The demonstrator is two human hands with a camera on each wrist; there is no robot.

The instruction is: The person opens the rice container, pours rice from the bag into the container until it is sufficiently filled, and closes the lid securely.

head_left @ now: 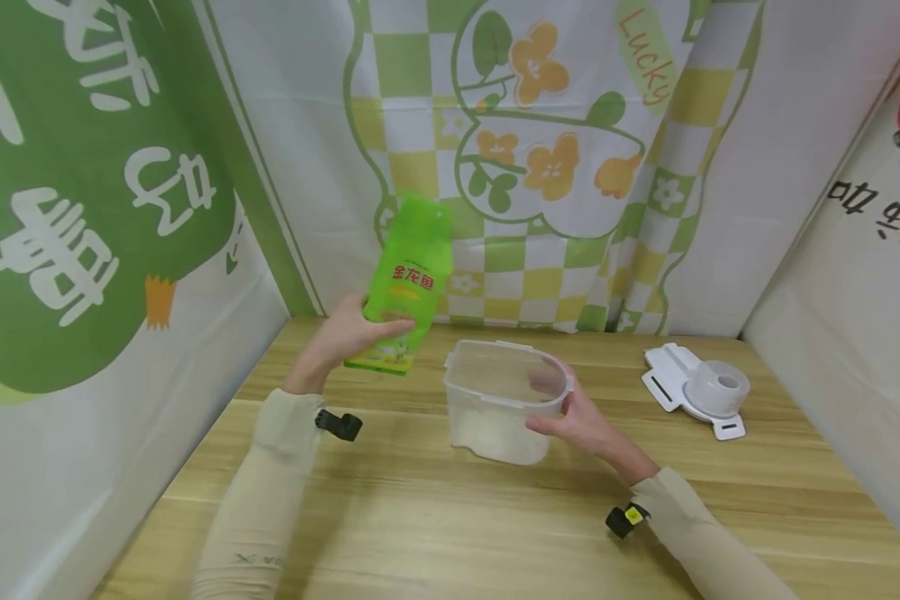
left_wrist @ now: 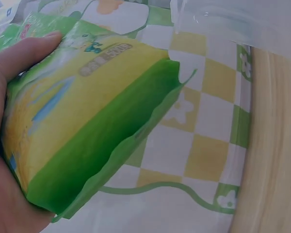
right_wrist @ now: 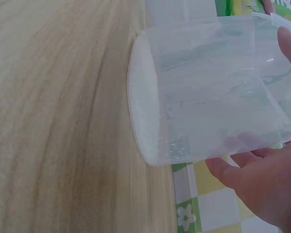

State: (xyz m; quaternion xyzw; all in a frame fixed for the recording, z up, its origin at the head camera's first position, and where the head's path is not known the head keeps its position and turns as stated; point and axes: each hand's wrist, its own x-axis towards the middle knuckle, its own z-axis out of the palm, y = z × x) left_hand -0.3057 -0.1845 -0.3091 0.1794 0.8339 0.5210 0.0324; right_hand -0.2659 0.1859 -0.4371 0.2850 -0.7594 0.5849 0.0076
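Note:
My left hand grips the lower part of a green plastic food bag and holds it up, left of the container. In the left wrist view the bag shows a yellow front with a printed 500g mark and a folded green base. A clear plastic container, lidless, stands on the table with a layer of white, grain-like stuff at its bottom. Around its right side my right hand holds it near the rim, thumb in front and fingers behind.
A white lid lies on the table at the right, with a clear round cup on it. The wooden table meets a patterned cloth wall at the back. White side walls stand left and right.

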